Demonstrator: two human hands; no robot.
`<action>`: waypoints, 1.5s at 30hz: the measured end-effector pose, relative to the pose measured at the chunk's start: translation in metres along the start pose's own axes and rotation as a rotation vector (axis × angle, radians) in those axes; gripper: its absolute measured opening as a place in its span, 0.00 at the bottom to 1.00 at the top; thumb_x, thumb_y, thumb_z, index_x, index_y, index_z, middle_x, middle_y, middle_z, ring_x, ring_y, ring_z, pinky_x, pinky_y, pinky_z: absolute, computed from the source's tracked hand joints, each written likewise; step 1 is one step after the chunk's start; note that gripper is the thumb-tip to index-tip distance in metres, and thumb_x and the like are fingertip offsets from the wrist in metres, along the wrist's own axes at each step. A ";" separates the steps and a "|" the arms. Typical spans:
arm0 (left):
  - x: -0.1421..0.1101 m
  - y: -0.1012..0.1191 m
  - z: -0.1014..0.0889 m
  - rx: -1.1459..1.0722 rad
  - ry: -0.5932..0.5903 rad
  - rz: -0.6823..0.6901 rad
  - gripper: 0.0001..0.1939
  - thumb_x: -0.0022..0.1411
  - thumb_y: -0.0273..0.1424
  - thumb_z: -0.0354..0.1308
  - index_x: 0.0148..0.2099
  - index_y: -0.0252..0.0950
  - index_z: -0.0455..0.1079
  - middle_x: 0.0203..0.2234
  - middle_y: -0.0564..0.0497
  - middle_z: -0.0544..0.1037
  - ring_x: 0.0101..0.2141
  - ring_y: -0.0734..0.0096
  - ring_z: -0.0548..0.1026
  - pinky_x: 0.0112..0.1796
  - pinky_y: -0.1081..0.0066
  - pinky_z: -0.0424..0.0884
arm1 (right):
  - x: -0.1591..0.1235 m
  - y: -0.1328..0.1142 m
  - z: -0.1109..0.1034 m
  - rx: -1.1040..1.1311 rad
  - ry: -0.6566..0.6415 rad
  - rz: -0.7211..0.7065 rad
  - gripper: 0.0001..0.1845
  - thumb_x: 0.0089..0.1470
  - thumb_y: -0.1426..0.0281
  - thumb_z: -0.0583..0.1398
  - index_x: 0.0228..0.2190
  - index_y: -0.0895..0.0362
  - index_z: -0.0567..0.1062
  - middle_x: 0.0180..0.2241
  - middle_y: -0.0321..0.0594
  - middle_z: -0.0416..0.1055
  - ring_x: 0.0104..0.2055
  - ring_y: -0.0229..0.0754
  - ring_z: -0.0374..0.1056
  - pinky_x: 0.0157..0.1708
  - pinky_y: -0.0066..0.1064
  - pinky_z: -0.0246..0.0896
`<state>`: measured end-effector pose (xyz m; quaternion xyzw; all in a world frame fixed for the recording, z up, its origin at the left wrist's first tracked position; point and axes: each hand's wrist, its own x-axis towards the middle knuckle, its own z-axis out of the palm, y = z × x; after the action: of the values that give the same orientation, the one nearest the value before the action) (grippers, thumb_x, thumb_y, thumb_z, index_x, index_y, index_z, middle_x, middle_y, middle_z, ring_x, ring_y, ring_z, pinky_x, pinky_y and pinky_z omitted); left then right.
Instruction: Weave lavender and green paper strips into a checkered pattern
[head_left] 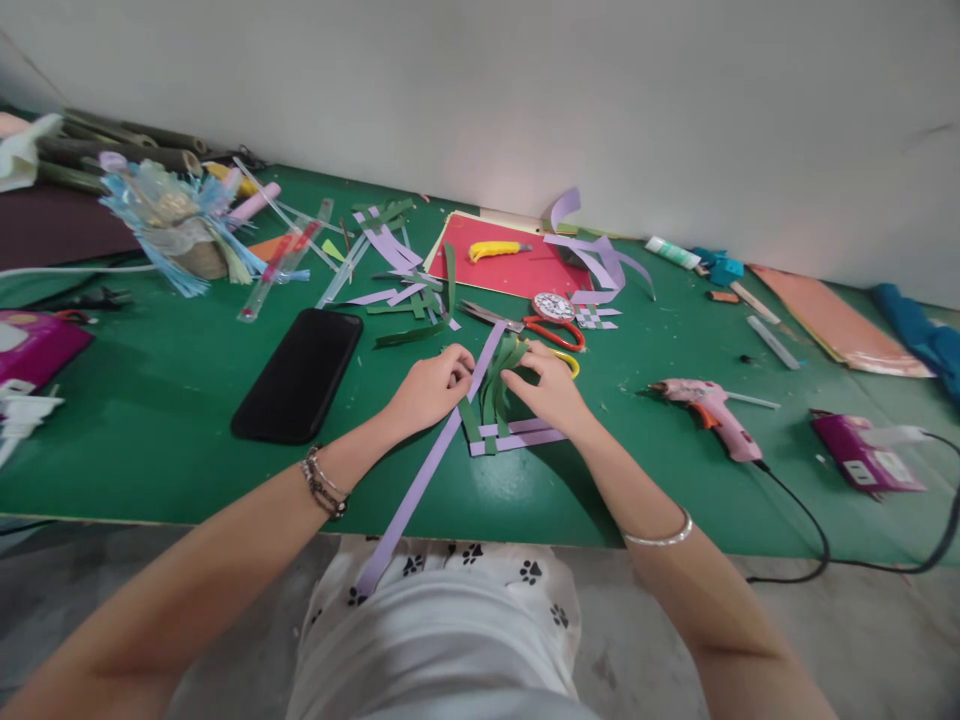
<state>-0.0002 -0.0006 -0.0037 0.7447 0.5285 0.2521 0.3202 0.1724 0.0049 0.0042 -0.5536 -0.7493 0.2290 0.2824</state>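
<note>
- My left hand (431,387): fingers curled at the edge of the long lilac strip (420,480), pinching it by the look of it.
- Long strip: slants from the woven piece (491,446) down over my lap; not interlaced yet, far as I can judge.
- Woven piece: right in front of me, between and below my hands. Done: two lilac rows crossed with green at the near edge. Left: green strips (491,395) beyond, loose and bunched.
- My right hand (553,390): fingers gripping the bunched green strips.
- Green surface (187,470), left: bamboo tubes (172,160), blue fringed craft piece (199,255), ruler (281,265), black phone (298,375).
- Middle: strip scraps, red sheet (457,250) with yellow cutter (495,250) on it, scissors (515,326) just past my hands.
- Right: pink glue gun (709,400), purple box (866,455), cables.
- Room: pale wall (450,100) behind, grey floor (622,600) below.
</note>
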 end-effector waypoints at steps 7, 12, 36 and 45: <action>0.000 -0.001 0.000 -0.003 0.000 -0.011 0.04 0.56 0.23 0.48 0.35 0.36 0.60 0.23 0.56 0.72 0.25 0.74 0.69 0.29 0.75 0.62 | -0.003 -0.001 0.001 0.048 -0.018 -0.056 0.06 0.46 0.68 0.56 0.24 0.55 0.73 0.38 0.41 0.68 0.43 0.44 0.64 0.48 0.44 0.53; 0.002 -0.003 0.001 0.000 -0.044 0.014 0.08 0.55 0.25 0.50 0.39 0.36 0.63 0.27 0.56 0.74 0.25 0.74 0.70 0.31 0.74 0.63 | -0.002 -0.002 0.002 0.006 -0.029 -0.082 0.05 0.47 0.68 0.58 0.25 0.54 0.75 0.39 0.40 0.68 0.45 0.44 0.63 0.49 0.44 0.51; 0.005 -0.002 -0.002 0.133 -0.089 0.060 0.14 0.58 0.26 0.46 0.43 0.34 0.70 0.33 0.50 0.77 0.33 0.68 0.74 0.35 0.73 0.65 | 0.001 -0.007 0.005 -0.183 0.040 -0.097 0.04 0.46 0.67 0.61 0.26 0.54 0.75 0.49 0.45 0.62 0.52 0.50 0.57 0.50 0.47 0.47; 0.006 -0.005 -0.003 0.144 -0.085 0.120 0.15 0.57 0.27 0.46 0.43 0.35 0.71 0.35 0.50 0.77 0.34 0.69 0.73 0.34 0.74 0.64 | 0.002 -0.008 0.004 -0.172 0.040 -0.138 0.06 0.47 0.67 0.60 0.23 0.52 0.76 0.47 0.40 0.67 0.51 0.49 0.59 0.49 0.48 0.44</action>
<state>-0.0030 0.0067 -0.0051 0.8061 0.4858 0.2003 0.2722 0.1633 0.0049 0.0066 -0.5271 -0.7969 0.1327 0.2637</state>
